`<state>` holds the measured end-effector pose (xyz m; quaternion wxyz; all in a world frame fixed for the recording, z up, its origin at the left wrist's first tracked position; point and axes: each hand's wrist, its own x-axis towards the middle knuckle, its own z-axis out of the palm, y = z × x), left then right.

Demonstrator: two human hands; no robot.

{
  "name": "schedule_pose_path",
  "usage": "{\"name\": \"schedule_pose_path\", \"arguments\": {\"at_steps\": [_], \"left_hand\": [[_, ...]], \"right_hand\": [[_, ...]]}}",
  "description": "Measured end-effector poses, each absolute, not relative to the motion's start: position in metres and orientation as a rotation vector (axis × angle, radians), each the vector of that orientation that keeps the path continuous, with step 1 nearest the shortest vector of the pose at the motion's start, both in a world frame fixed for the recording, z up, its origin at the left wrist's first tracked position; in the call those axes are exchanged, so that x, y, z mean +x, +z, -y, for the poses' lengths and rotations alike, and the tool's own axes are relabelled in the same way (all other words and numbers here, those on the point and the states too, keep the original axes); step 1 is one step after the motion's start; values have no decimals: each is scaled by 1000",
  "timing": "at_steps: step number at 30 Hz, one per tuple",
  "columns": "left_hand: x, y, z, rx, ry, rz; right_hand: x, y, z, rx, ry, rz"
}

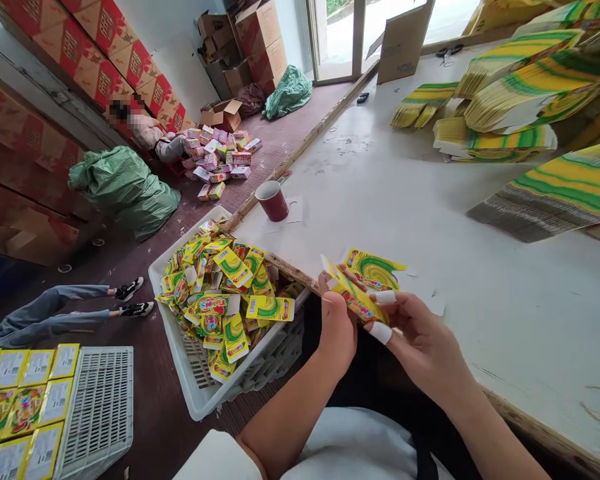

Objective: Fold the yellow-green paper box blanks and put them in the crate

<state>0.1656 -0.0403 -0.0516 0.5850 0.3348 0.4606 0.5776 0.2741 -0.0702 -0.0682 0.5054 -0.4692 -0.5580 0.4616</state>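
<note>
The left hand (337, 327) and right hand (423, 347) grip one carton (355, 297) at the table's (370, 180) near edge, apparently to steady it. A crate (199, 393) sits near left, seemingly for easy reach; another carton (375, 269) lies just beyond the hands, stacks (510, 93) far right.

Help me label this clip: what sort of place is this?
Probably a packing workshop: bundles of flat yellow-green card on the white table, a plastic crate heaped with small yellow boxes, and big stacked cartons.
</note>
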Motion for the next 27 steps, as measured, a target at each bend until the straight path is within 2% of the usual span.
{"name": "schedule_pose_path", "arguments": {"at_steps": [3,8,11,14,18,21,25,27], "left_hand": [[164,-61,40,776,1429,-965],[144,-62,32,861,1369,-1042],[120,-44,27,1159,1319,-1039],[109,-24,27,1584,1043,-1088],[126,-20,36,1807,599,-1224],[139,-32,44,1833,617,-1301],[145,-45,53,1973,707,-1185],[146,-48,56,2034,736,-1129]], "right_hand": [[289,-68,66,-1216,944,1369],[316,-63,62,-1359,577,1513],[330,-57,61,-1360,319,1681],[330,-48,63,-1199,233,1922],[316,-42,71,-1139,309,1893],[309,-49,75,-1271,468,1488],[305,-59,75,-1166,1254,1126],[302,-59,73,-1079,1542,988]]}}
